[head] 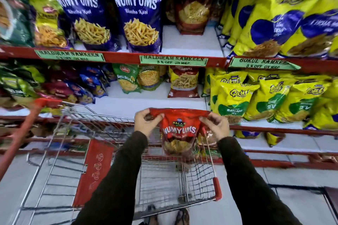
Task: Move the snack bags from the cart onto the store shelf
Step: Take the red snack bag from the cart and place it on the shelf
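A red Numyums snack bag hangs upright above the far end of the wire cart. My left hand pinches its top left corner and my right hand pinches its top right corner. Another reddish bag shows partly behind it at the cart's right side. On the upper shelf a matching red Numyums bag stands at the back, with bare white shelf in front of it.
Two blue Numyums bags stand left of the gap, yellow Gokul bags to its right. The lower shelf holds small mixed bags and yellow packs. The cart's red handle is at left. My feet show below the cart.
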`<action>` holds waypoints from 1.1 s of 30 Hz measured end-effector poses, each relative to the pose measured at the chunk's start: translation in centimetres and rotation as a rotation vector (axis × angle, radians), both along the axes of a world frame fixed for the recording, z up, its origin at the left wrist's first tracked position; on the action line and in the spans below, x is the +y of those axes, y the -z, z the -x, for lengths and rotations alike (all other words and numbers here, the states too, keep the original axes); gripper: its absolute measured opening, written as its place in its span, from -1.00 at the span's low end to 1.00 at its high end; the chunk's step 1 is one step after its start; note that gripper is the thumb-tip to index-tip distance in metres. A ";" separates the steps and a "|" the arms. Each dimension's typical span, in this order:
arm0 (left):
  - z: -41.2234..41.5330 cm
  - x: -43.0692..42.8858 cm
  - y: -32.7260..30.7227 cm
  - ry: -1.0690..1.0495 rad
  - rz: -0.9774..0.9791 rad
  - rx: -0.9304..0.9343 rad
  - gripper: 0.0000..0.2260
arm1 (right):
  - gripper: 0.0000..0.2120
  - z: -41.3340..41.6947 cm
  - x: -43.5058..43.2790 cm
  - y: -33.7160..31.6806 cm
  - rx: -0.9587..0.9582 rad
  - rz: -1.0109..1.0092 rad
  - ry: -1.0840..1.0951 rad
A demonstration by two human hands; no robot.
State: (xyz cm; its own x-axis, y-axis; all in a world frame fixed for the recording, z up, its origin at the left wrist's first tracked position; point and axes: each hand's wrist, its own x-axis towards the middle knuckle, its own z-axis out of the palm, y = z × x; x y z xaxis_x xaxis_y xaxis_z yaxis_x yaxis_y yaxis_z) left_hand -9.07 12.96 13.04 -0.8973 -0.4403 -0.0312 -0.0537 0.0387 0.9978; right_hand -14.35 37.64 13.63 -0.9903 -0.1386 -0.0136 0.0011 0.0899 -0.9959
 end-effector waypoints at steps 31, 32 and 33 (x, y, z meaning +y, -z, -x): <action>21.7 3.8 -29.2 -0.201 0.014 0.376 -0.87 | -0.89 20.9 -3.2 -27.6 0.399 0.184 0.227; 22.2 3.9 -29.4 -0.221 0.001 0.374 -0.86 | -0.85 21.6 -3.4 -27.9 0.386 0.181 0.239; 22.7 4.1 -29.7 -0.239 -0.003 0.374 -0.85 | -0.81 22.3 -3.6 -28.1 0.369 0.187 0.252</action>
State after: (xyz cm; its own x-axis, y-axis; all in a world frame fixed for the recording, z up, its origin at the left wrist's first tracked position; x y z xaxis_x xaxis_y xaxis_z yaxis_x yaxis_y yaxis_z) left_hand -31.81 17.05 42.79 -0.7201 -0.6372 0.2746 0.3041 0.0659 0.9504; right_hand -36.67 34.01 41.78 -0.9274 0.1396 0.3470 -0.3563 -0.0479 -0.9331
